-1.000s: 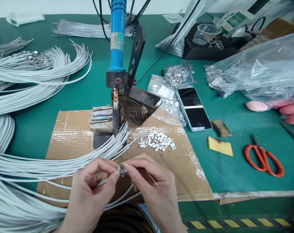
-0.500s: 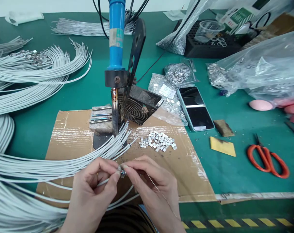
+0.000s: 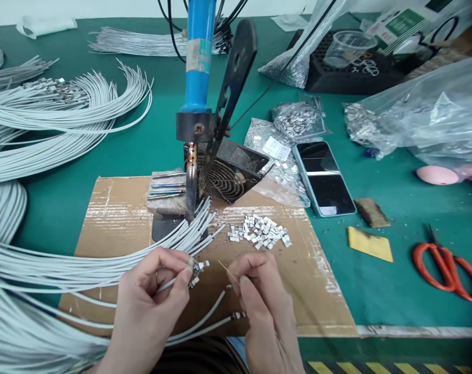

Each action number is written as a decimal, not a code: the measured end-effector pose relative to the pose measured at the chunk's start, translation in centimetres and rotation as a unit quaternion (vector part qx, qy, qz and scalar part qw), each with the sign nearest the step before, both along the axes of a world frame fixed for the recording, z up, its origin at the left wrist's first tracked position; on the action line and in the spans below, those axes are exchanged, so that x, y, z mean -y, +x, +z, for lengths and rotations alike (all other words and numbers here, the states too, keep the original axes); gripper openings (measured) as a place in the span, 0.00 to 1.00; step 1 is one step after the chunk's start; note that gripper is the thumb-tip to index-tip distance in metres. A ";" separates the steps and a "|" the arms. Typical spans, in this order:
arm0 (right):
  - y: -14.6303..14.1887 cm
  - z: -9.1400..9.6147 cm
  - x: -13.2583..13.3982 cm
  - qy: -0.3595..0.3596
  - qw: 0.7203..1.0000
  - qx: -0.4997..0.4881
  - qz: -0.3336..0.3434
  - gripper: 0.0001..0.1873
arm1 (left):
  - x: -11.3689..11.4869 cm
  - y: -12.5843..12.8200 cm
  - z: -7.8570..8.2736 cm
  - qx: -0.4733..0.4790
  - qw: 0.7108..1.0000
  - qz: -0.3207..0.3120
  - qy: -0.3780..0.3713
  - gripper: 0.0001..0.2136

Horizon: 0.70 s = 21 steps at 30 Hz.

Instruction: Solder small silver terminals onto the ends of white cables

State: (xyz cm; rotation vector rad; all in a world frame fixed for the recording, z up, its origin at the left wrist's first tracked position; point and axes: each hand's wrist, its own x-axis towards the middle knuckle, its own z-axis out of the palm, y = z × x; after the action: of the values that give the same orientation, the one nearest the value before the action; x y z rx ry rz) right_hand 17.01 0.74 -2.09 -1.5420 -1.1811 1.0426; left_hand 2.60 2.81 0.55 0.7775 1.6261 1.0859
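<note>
My left hand (image 3: pixel 152 296) pinches the end of a white cable (image 3: pixel 166 285) between thumb and forefinger. Small metal terminals (image 3: pixel 201 266) stick out past its fingertips. Apart from it on the right, my right hand (image 3: pixel 265 304) grips a thin solder wire (image 3: pixel 228 271), whose free tip points up and left. Just beyond both hands, a blue-handled soldering iron (image 3: pixel 199 72) is clamped tip down over the stripped ends of a white cable bundle (image 3: pixel 153 254). Below the hands lie two loose cable ends, one with a metal terminal (image 3: pixel 238 315).
Loose metal terminals (image 3: pixel 261 231) lie piled on the cardboard (image 3: pixel 115 208). Behind the iron leans a small black fan (image 3: pixel 236 171). A phone (image 3: pixel 325 179), a yellow sponge (image 3: pixel 370 244) and red-handled scissors (image 3: pixel 446 265) lie to the right. More cable bundles (image 3: pixel 64 119) fill the left.
My right hand has moved right, away from my left hand, taking the solder wire with it. The terminals at my left fingertips now show. The whole view has shifted slightly.
</note>
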 end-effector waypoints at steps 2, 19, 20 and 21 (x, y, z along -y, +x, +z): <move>-0.2 0.5 -0.4 -0.014 1.000 0.002 0.000 0.17 | -0.3 0.0 0.0 0.005 1.000 0.010 0.001 0.07; -1.4 0.7 -3.2 0.040 0.997 -0.067 0.030 0.11 | -2.4 -1.3 -1.6 0.008 0.997 0.002 0.071 0.06; -1.5 0.7 -3.3 0.042 0.997 -0.063 0.027 0.12 | -2.5 -1.5 -1.8 0.003 0.997 -0.015 0.077 0.07; -1.5 0.7 -3.4 0.045 0.997 -0.060 0.025 0.12 | -2.7 -1.7 -1.9 -0.001 0.996 -0.029 0.080 0.07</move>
State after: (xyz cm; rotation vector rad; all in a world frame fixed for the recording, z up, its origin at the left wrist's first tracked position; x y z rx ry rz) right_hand 15.49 4.13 -1.36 -1.3679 -1.1722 1.0848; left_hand 0.92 5.48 -1.36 0.9245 1.5224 1.1837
